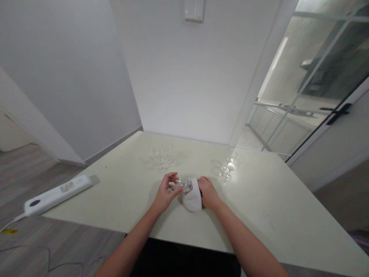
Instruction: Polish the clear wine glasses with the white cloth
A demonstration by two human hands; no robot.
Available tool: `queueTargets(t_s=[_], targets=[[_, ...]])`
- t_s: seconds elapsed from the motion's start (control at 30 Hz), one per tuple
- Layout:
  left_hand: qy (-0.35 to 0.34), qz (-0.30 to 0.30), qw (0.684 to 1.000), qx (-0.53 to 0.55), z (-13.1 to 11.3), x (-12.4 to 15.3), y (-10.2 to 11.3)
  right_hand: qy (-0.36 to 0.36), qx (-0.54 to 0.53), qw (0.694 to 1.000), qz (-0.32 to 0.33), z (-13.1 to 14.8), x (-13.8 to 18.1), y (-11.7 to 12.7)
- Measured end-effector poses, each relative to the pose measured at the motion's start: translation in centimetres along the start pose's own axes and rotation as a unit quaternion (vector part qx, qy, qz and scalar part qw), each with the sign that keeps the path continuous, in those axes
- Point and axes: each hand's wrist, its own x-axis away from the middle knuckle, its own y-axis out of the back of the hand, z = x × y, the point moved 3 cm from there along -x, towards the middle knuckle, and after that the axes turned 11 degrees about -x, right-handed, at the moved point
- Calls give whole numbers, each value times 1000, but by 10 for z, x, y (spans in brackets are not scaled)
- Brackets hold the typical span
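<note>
My left hand (166, 191) pinches a small clear glass (181, 185) by its foot, just above the pale table (121, 192). My right hand (208, 192) is closed on a white cloth (192, 197) that wraps the other end of the same glass. Both hands meet near the middle of the table, close to its front edge.
Several small clear glasses (161, 156) stand in a group behind my hands. More clear glasses (230, 166) stand to the right. A white power strip (54, 195) overhangs the table's left corner. A white wall and a glass door (311, 77) lie beyond.
</note>
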Motion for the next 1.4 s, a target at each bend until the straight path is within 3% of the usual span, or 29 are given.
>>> queueTargets(t_s=[0.13, 0.33, 0.53, 0.73, 0.9, 1.07, 1.17, 1.3, 1.4], targets=[[-14, -2, 1000, -9, -2, 1, 1, -3, -5, 1000, -6, 1, 1, 1], [-106, 68, 990, -62, -20, 7, -1, -13, -3, 1000, -12, 1, 1, 2], [-69, 27, 990, -116, -13, 6, 0, -30, 15, 999, -22, -1, 0, 4], [-135, 55, 986, -86, -22, 9, 0, -11, 10, 1000, 11, 3, 0, 0], [-36, 21, 997, -64, -12, 5, -1, -19, 19, 1000, 6, 3, -1, 1], [-73, 53, 996, 10, -22, 7, -1, -18, -52, 998, 22, -2, 0, -2], [-28, 62, 997, 39, -20, 6, -2, -19, -66, 997, 22, -4, 0, -4], [47, 66, 995, 54, -8, 3, -5, -43, -143, 988, -28, -4, 0, -3], [30, 49, 996, 73, -7, 2, -2, -71, -293, 942, -150, -5, -2, 6]])
